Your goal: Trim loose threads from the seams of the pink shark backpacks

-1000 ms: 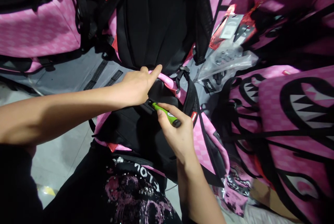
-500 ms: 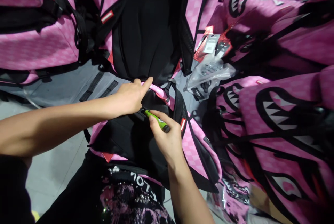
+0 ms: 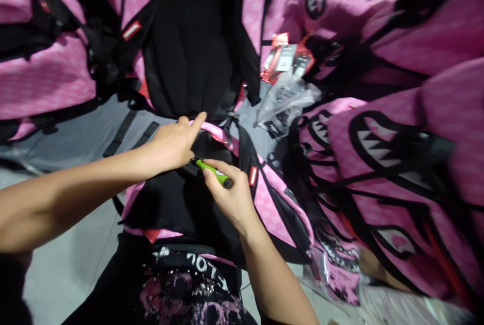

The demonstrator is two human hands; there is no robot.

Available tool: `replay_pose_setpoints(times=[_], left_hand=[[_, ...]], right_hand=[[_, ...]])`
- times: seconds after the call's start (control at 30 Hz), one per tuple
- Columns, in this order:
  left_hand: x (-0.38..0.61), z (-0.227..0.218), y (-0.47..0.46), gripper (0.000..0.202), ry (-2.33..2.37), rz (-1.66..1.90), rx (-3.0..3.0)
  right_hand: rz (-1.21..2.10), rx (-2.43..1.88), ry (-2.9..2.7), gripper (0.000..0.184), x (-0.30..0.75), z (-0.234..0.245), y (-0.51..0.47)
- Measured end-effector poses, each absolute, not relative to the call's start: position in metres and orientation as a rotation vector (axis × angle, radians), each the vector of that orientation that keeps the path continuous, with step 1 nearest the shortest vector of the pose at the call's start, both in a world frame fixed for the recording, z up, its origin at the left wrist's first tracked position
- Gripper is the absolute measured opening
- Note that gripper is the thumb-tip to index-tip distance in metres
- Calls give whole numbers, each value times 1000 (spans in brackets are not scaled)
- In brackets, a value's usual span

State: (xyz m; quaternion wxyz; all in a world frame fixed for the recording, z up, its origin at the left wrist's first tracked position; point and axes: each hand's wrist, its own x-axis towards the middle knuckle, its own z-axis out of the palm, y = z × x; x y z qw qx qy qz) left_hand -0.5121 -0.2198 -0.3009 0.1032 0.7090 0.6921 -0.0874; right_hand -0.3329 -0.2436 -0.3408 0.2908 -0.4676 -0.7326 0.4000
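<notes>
A pink and black backpack (image 3: 223, 224) lies in front of me with its black back panel up. My left hand (image 3: 172, 146) rests at its upper edge beside a pink carry handle (image 3: 214, 131). The thumb sticks out, and the other fingers are curled on the fabric, partly hidden. My right hand (image 3: 230, 194) is closed around a short green pen-like tool (image 3: 214, 172) with black ends. The tool's far tip meets the black fabric close to my left fingers; I cannot make out its exact kind.
Another pink backpack (image 3: 192, 47) stands directly behind, and more are at the left (image 3: 45, 75) and right (image 3: 401, 158), some with shark-mouth prints. A clear plastic bag (image 3: 285, 100) and red tags (image 3: 280, 60) lie on the grey table (image 3: 86, 130). Black straps (image 3: 121, 133) lie to the left.
The view has shifted, so most things, including both hands, appear further left. Both hands keep nearly the same pose on the backpack, with the green tool still in my right hand.
</notes>
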Motion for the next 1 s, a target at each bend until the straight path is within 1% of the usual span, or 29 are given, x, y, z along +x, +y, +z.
replay_pose_setpoints(times=[0.13, 0.2, 0.27, 0.3, 0.37, 0.4, 0.47, 0.5, 0.57, 0.7, 0.77, 0.83, 1.0], left_hand=[[-519, -303, -220, 86, 2052, -309, 2109], [-522, -305, -219, 86, 2053, -329, 2124], [-524, -308, -219, 85, 2052, -321, 2135], [-525, -309, -220, 84, 2049, -312, 2137], [-526, -310, -222, 83, 2042, -294, 2133], [-526, -310, -222, 82, 2035, -290, 2130], [-526, -310, -222, 82, 2028, -291, 2123], [-525, -309, -222, 83, 2029, -292, 2119], [-524, -309, -221, 83, 2032, -297, 2108], [-524, -309, -218, 83, 2022, -293, 2087], [-524, -310, -218, 84, 2008, -286, 2087], [-525, -311, -218, 84, 1998, -273, 2097], [-525, -310, -218, 84, 2001, -251, 2109]], right_hand=[[1071, -1285, -1937, 19, -342, -338, -246], [1199, -1276, -1937, 18, -339, -332, -242], [1350, -1170, -1863, 20, -328, -322, -232], [1341, -1113, -1797, 23, -319, -316, -224], [1101, -1133, -1679, 31, -296, -309, -198], [915, -1251, -1676, 34, -284, -309, -181], [548, -1654, -1802, 37, -263, -320, -138], [451, -1876, -1959, 34, -255, -329, -116], [422, -2059, -2069, 28, -247, -354, -76], [381, -2162, -2101, 39, -246, -399, -32], [401, -2167, -2117, 33, -245, -411, -25], [442, -2153, -2123, 25, -243, -416, -23], [484, -2046, -1978, 20, -235, -400, -24]])
